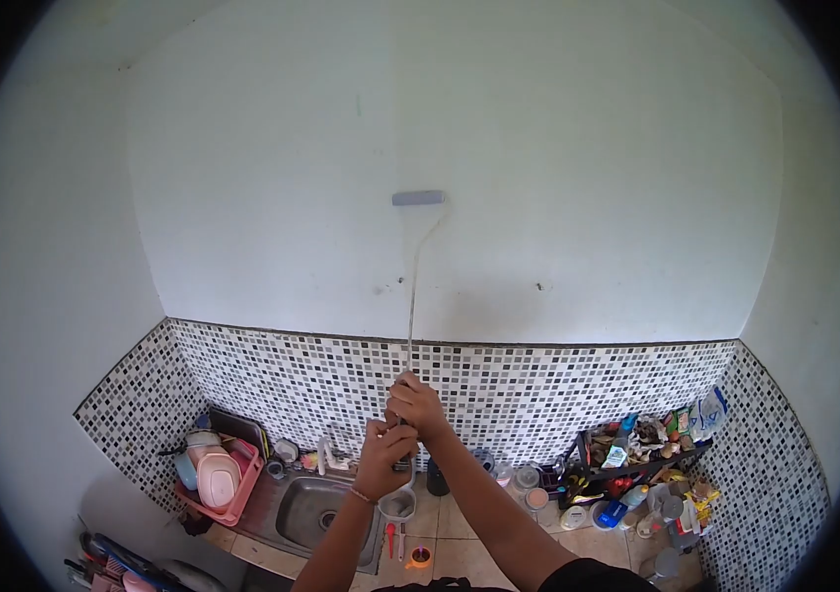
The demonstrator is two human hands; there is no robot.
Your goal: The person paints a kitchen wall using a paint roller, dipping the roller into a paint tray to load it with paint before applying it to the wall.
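A paint roller with a pale lavender-grey sleeve lies against the white wall, above the mosaic tiles. Its thin bent rod runs down to the handle, which is mostly hidden in my hands. My right hand is wrapped round it higher up, near the top of the tiles' middle. Just below and to the left, my left hand grips the lower part of the handle. Both hands are close together, over the back of the counter.
Below left are a steel sink, a faucet and a pink dish rack. At the right, a dark shelf holds packets, with jars and bottles around it. An orange cup stands near the counter's front.
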